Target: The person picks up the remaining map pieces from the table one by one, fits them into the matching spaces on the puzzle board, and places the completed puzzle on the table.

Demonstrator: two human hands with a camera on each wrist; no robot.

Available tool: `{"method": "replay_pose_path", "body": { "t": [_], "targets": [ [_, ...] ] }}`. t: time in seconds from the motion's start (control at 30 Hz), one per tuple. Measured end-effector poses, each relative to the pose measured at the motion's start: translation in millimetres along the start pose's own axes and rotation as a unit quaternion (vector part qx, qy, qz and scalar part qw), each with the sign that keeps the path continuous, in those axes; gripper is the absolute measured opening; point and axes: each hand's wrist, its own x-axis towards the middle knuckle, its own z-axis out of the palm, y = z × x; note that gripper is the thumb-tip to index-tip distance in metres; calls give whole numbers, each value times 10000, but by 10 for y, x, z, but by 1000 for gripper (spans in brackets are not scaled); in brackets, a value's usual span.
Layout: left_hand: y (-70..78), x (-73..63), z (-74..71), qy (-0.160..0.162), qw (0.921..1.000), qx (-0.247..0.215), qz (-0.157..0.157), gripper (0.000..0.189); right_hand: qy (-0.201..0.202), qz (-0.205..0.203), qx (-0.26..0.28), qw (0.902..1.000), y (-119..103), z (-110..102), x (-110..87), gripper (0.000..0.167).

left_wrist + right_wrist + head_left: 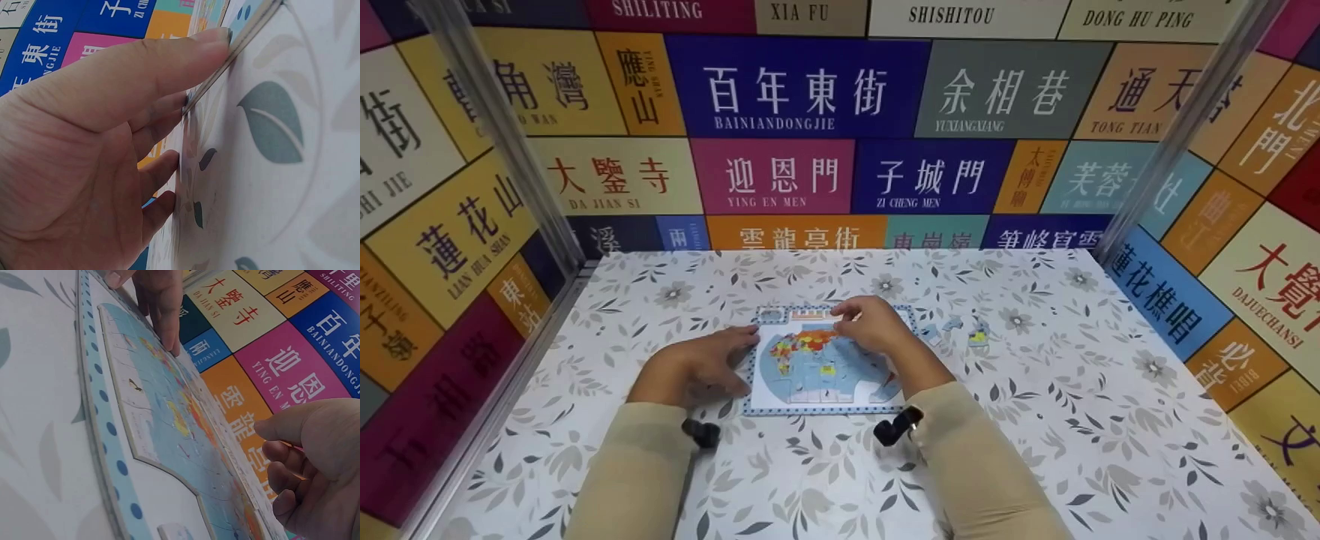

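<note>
A world map jigsaw puzzle [799,375] with a dotted blue border lies flat on the table. My left hand [697,360] is at its left side, fingers fairly straight and touching the rim; in the left wrist view the thumb [208,48] rests against the board's edge. Over the puzzle's upper right part is my right hand [877,326], its fingertips near the top of the map. Its fingers [284,475] are loosely bent in the right wrist view, and no piece shows between them. White backing shows at the map's lower right, where a loose-looking piece [175,531] lies.
Several loose puzzle pieces [979,334] lie on the table just right of the board. A floral cloth [1080,450] covers the table. Panels with street names [802,90] stand behind and at both sides, with clear corner posts [1170,142].
</note>
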Motion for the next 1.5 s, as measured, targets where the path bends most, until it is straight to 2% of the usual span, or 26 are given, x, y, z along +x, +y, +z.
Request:
{"method": "replay_pose_path", "body": {
  "t": [0.2,0.33,0.57,0.77,0.87,1.07,1.33,1.5],
  "targets": [
    [2,-25,1,-19,9998,-175,-35,109,8,123,256,9996,14,-134,-47,32],
    [4,-29,-3,-43,9999,-146,18,109,93,211,174,9996,51,-240,-73,34],
    [-7,12,-19,-67,9996,165,207,106,268,135,-291,9991,188,-466,-145,35],
    [-30,42,-21,-37,9965,694,465,104,356,573,-343,9971,323,-690,-207,38],
    [-29,42,-21,-45,9981,526,331,105,368,700,-326,9963,392,-803,-247,39],
    [-16,36,-17,-68,9994,268,188,106,502,481,-459,9965,549,-977,-329,39],
    [-15,27,-8,-51,9999,117,89,106,405,1104,-279,9927,656,-1132,-386,42],
    [-3,14,-6,-31,10000,65,-43,106,342,932,-330,9945,769,-1196,-426,44]
  ]
}}
